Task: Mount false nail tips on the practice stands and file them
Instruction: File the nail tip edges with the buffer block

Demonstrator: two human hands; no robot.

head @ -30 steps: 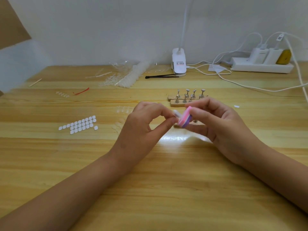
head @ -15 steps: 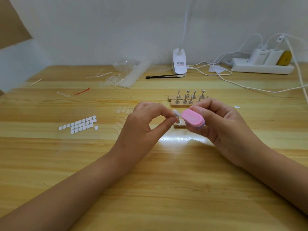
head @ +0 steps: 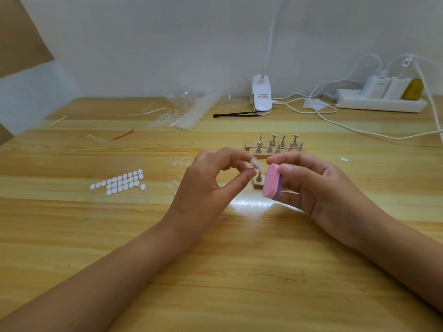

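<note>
The left hand (head: 203, 185) is pinching what looks like a nail tip (head: 256, 164) while the right hand (head: 318, 188) is gripping a pink buffer (head: 272, 182).

Your one head-worn camera looks forward and down across the desk (head: 215, 271) toward the back wall (head: 167, 44), close above your forearms.

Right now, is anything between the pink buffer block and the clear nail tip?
Nothing visible. The pink buffer block in the right hand sits just right of the clear nail tip pinched by the left hand.
</note>
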